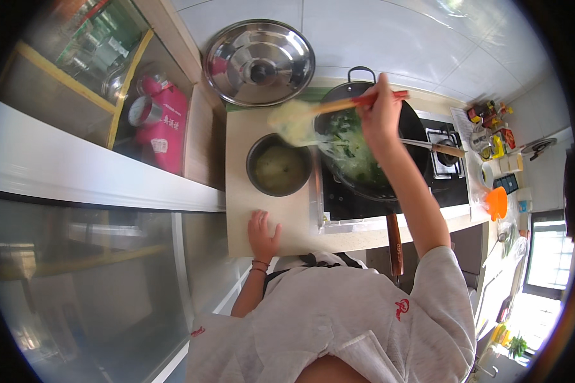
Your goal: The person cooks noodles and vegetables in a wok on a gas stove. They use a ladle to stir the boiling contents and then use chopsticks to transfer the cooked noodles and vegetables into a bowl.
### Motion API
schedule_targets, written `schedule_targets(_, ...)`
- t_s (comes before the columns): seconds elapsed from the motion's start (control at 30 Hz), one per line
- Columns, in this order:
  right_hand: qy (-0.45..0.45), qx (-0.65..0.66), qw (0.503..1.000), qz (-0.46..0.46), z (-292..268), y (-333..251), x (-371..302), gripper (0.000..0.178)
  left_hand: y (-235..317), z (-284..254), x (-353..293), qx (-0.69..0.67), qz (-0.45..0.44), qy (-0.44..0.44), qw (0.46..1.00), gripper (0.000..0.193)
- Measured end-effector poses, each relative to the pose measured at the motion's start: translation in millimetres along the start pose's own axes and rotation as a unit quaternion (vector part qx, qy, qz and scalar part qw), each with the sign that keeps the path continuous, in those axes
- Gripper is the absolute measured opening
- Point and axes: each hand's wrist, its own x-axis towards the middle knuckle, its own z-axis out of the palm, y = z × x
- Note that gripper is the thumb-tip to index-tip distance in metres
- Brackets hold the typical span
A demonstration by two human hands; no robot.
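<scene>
Chopsticks (pixel 346 104), pinched in right hand (pixel 379 119), seemed to carry food (pixel 294 124) at wok's (pixel 412 121) nine o'clock, likely needing gentle lowering; left hand (pixel 263 237) had fingers spread.

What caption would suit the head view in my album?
Right hand holds chopsticks with blurred pale food between a pot and a black wok of greens; left hand rests on the countertop.

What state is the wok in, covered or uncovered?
Uncovered: greens show inside the wok, and a shiny metal lid sits off to its left.
</scene>
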Motion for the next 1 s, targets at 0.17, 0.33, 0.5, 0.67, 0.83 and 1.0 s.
schedule_targets(0.17,-0.340,-0.401,0.844,-0.108,4.4,53.1,-52.1,0.033,-3.7,1.1,-1.6,-0.012,-0.007,0.003,1.000,0.050)
schedule_targets(0.33,-0.279,-0.421,0.855,-0.119,13.1,20.7,-56.1,0.031,-5.1,2.4,-2.2,-0.017,-0.026,-0.012,0.999,0.051)
schedule_targets(0.5,-0.047,-0.281,0.943,-0.173,20.6,-20.4,-122.9,0.035,-8.2,4.9,-4.7,0.012,-0.037,-0.021,0.999,0.052)
schedule_targets(0.67,-0.061,-0.477,0.780,-0.400,-42.7,40.0,-188.7,0.021,-6.2,5.1,-2.8,0.023,-0.015,-0.039,0.999,0.057)
schedule_targets(0.83,-0.065,-0.467,0.749,-0.465,-64.5,106.2,-177.9,0.019,-5.8,2.1,-0.7,0.044,0.010,-0.053,0.998,0.061)
schedule_targets(1.0,-0.041,-0.447,0.764,-0.463,-60.2,127.1,-159.4,0.021,-7.0,-2.6,-3.0,0.013,0.016,-0.084,0.996,0.064)
